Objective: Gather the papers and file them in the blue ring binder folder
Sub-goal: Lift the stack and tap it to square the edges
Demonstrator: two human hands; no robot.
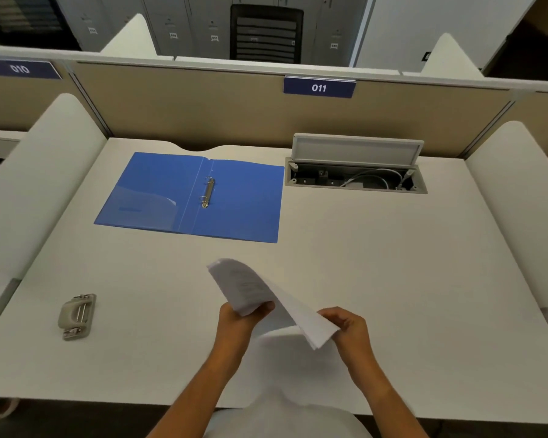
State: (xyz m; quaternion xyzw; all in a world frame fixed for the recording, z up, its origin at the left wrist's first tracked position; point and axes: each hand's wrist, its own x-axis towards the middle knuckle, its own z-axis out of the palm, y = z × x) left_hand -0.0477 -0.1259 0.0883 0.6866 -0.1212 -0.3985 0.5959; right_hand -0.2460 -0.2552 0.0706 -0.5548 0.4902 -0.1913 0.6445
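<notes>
Both forearms reach in from the lower edge over the near half of the desk [377, 263], wrists slightly bent. Left hand [239, 322] sits left of centre, palm turned up and inward; right hand [350, 325] is level with it, just to the right, knuckles up.

Between them: stack of papers [260, 295], white, thin, flexible, printed with faint grey text. Sheets bow upward in an arch and are motion-blurred, far corner lifted off the desk.

Left hand grips the stack's near left edge, thumb on top, fingers curled under. Right hand pinches the stack's right corner, fingers closed over the edge.

Blue ring binder [159, 191] lies open and flat farther back on the left, well apart from the papers; glossy plastic covers, metal rings [207, 192] at the spine.

Beige hole punch [76, 317] rests near the desk's left edge.
</notes>
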